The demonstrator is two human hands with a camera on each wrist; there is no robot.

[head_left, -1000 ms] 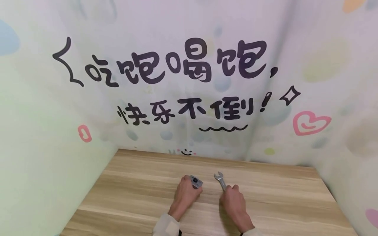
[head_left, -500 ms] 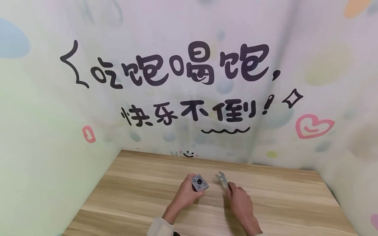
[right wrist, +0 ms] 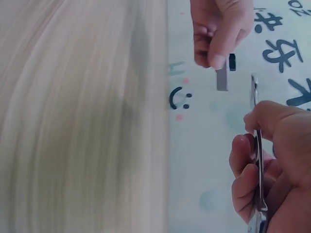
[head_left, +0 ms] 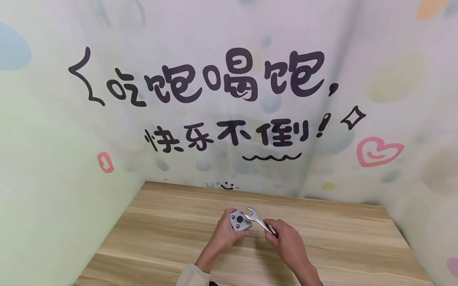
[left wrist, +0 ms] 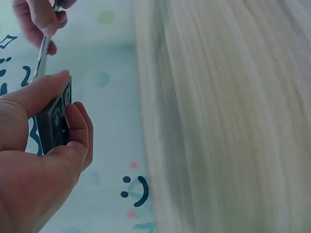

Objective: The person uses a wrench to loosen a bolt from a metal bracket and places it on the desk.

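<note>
- Above the worktop, wall lettering read "吃饱喝饱, 快乐不倒!"
- Left hand gripped a grey block.
- Right hand gripped a wrench — head just beside the block.

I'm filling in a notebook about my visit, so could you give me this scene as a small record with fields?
Left hand: grips the block
Right hand: holds the wrench
Block: gray, squarish, with a black bolt head mid-face
Wrench: silver, near the block; the right wrist view shows a gap between them
Table: wood-grain top
Wall: pale, patterned, with black writing
</note>
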